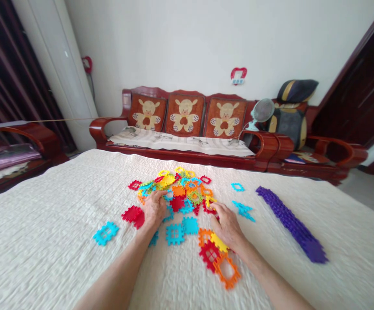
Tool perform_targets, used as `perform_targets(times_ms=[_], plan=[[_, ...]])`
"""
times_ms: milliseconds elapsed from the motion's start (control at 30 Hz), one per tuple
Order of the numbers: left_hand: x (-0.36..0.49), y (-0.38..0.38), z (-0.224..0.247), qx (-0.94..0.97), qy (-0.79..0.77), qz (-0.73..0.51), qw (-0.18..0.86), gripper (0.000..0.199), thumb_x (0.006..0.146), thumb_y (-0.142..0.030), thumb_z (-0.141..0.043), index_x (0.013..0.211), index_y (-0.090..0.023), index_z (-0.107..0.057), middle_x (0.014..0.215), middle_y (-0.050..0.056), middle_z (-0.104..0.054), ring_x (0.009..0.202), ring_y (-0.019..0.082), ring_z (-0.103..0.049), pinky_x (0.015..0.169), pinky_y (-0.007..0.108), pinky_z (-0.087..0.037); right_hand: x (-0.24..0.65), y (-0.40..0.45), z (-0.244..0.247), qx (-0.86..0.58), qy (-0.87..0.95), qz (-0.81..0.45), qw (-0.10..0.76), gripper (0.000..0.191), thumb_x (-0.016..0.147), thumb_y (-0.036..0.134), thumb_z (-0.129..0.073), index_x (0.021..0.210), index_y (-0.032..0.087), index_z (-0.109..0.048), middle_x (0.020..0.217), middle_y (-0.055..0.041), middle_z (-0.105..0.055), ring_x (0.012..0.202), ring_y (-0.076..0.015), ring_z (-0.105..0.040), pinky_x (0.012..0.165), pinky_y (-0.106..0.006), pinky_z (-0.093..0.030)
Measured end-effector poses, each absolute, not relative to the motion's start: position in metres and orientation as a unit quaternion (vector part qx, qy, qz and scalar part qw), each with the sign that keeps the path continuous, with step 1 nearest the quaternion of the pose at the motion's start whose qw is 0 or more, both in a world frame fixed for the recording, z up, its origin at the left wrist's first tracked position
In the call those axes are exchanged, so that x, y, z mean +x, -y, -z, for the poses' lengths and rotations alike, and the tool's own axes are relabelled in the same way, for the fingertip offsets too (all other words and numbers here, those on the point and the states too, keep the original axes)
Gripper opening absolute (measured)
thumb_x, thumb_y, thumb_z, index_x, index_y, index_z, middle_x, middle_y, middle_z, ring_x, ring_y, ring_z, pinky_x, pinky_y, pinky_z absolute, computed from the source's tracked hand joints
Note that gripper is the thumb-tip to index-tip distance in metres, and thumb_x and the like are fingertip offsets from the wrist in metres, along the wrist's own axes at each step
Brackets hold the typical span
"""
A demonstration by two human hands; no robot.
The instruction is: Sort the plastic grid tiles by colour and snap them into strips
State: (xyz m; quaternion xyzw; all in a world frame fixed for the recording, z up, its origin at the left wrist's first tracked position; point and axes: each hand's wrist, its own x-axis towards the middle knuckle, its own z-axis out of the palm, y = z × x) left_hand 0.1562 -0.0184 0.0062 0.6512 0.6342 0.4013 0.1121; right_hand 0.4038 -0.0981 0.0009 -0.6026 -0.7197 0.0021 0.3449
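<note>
At the central pile of notched plastic pieces [178,203], both hands reach in from the near side. Left hand [155,209]: fingers bent over the pile's left part, fingertips at a light-blue piece; whether the grip is closed on it cannot be determined. Right hand [227,224]: fingertips at the pile's right edge, beside a yellow piece [210,201]; thumb and forefinger stand apart, but whether the grip holds a piece cannot be determined.

Adjacent to the left hand lie red pieces [133,214]; farther left, a blue window piece [106,234] lies separately. Below the right hand, an orange frame [227,271] overlaps a red window piece [210,255]. To the right are blue pieces [243,211], then a long overlapping row of purple pieces [292,224]. All rest on a cream quilted cover [60,202]. Beyond its far edge stands a wooden sofa [187,156] with three bear cushions [185,115] and a fan [263,110] near its right armrest.
</note>
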Motion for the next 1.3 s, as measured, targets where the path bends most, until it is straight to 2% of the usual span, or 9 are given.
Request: perform_targets(times_ms=[233,333,533,600,733,833,933,1133,1300], plan=[[0.154,0.014,0.0,0.665,-0.631,-0.385,0.105,0.035,0.083,-0.012,-0.043,0.098,-0.022,-0.073,0.107,0.003,-0.07,0.099,0.019,-0.063,0.09,0.033,-0.048,0.371,0.108,-0.01,-0.536,0.755,-0.016,0.377,0.03,0.088,0.026,-0.047,0.114,0.019,-0.059,0.125,-0.0102,-0.059,0.119,-0.0214,-0.052,0.102,-0.04,-0.041],[0.154,0.016,-0.002,0.665,-0.638,-0.375,0.105,0.034,0.082,-0.012,-0.044,0.098,-0.021,-0.073,0.104,0.004,-0.07,0.096,0.018,-0.063,0.088,0.032,-0.049,0.38,0.107,-0.012,-0.57,0.724,-0.003,0.39,0.029,0.086,0.025,-0.048,0.111,0.018,-0.06,0.12,-0.0114,-0.062,0.114,-0.0227,-0.055,0.099,-0.042,-0.042],[0.154,0.018,-0.007,0.666,-0.645,-0.36,0.106,0.035,0.084,-0.014,-0.042,0.099,-0.023,-0.073,0.107,0.004,-0.07,0.098,0.02,-0.063,0.085,0.033,-0.049,0.419,0.084,-0.017,-0.59,0.687,-0.014,0.423,0.029,0.086,0.025,-0.045,0.11,0.021,-0.06,0.11,-0.0068,-0.065,0.105,-0.0189,-0.06,0.095,-0.035,-0.046],[0.154,0.018,-0.007,0.664,-0.646,-0.36,0.109,0.036,0.084,-0.013,-0.042,0.098,-0.023,-0.073,0.108,0.004,-0.07,0.099,0.02,-0.063,0.087,0.033,-0.049,0.442,0.065,-0.023,-0.632,0.664,0.028,0.4,0.031,0.082,0.022,-0.047,0.109,0.019,-0.061,0.112,-0.0089,-0.064,0.109,-0.0208,-0.058,0.098,-0.036,-0.044],[0.154,0.017,-0.005,0.674,-0.632,-0.369,0.104,0.036,0.082,-0.012,-0.043,0.096,-0.023,-0.074,0.106,0.003,-0.071,0.098,0.019,-0.064,0.089,0.031,-0.048,0.491,0.021,-0.029,-0.794,0.547,0.038,0.262,0.044,0.077,0.023,-0.054,0.12,0.013,-0.057,0.124,-0.0141,-0.058,0.12,-0.0235,-0.051,0.103,-0.032,-0.039],[0.153,0.016,-0.004,0.681,-0.627,-0.367,0.094,0.036,0.082,-0.012,-0.043,0.097,-0.023,-0.073,0.106,0.003,-0.071,0.097,0.019,-0.064,0.088,0.032,-0.049,0.515,0.001,-0.025,-0.828,0.507,0.02,0.237,0.052,0.075,0.028,-0.059,0.123,0.009,-0.056,0.121,-0.0185,-0.059,0.118,-0.0293,-0.053,0.099,-0.037,-0.042],[0.153,0.016,-0.003,0.679,-0.633,-0.36,0.091,0.037,0.082,-0.012,-0.042,0.099,-0.023,-0.073,0.107,0.004,-0.07,0.098,0.02,-0.064,0.087,0.033,-0.049,0.521,-0.005,-0.02,-0.836,0.496,0.002,0.235,0.048,0.074,0.03,-0.059,0.119,0.012,-0.06,0.117,-0.018,-0.062,0.114,-0.031,-0.056,0.094,-0.038,-0.044],[0.152,0.015,0.001,0.681,-0.626,-0.368,0.098,0.035,0.084,-0.013,-0.043,0.099,-0.023,-0.072,0.106,0.002,-0.07,0.097,0.017,-0.063,0.091,0.03,-0.046,0.515,0.004,-0.025,-0.808,0.529,-0.069,0.25,0.042,0.074,0.031,-0.061,0.114,0.018,-0.064,0.111,-0.0092,-0.068,0.104,-0.0225,-0.063,0.087,-0.028,-0.048],[0.153,0.015,-0.001,0.68,-0.626,-0.367,0.104,0.034,0.083,-0.013,-0.043,0.097,-0.023,-0.072,0.106,0.003,-0.07,0.097,0.017,-0.063,0.089,0.029,-0.047,0.524,0.034,-0.03,-0.749,0.519,-0.194,0.364,0.044,0.073,0.04,-0.064,0.111,0.018,-0.065,0.102,-0.007,-0.072,0.087,-0.0183,-0.069,0.072,-0.025,-0.052]])
